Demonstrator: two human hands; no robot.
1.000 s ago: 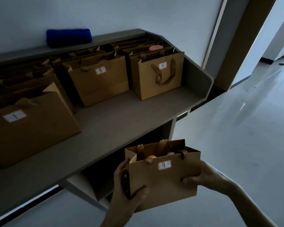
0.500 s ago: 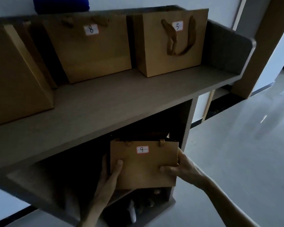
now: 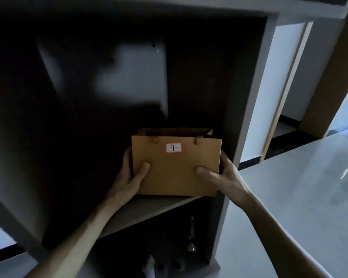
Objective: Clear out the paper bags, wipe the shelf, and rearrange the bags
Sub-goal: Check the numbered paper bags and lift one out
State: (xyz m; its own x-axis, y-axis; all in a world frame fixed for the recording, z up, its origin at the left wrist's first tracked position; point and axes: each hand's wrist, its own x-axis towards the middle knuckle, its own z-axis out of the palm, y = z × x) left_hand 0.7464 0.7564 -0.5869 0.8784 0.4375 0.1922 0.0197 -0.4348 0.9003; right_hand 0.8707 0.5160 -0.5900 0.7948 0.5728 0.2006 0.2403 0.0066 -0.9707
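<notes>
Both hands clamp one paper bag (image 3: 176,167) from either side: the left hand (image 3: 129,177) wraps its 9 o'clock edge with the thumb pressed flat on the front, and the right hand (image 3: 222,174) does the same at the 3 o'clock edge, its fingers hidden behind the bag. The bag stands upright, open at the top, with a small white label (image 3: 173,148) reading 9 on its front. Its base appears to sit on, or just above, the lower shelf (image 3: 149,209) inside a dark cubby; I cannot tell whether it bears its full weight there.

This looks like the clearing step, with the bag being parked in the lower compartment. Next move, as I judge it: settle the base flat, slide it toward 12 o'clock so it stands clear of the shelf's front edge, then let both hands go together.

At 3 o'clock the cubby's side panel (image 3: 247,117) stands just beside the bag, leaving little room for the right fingers. At 6 o'clock, in the compartment below, a small brass bell (image 3: 191,244) and some dim rounded things sit well apart from the bag. The cubby interior is too dark to read.
</notes>
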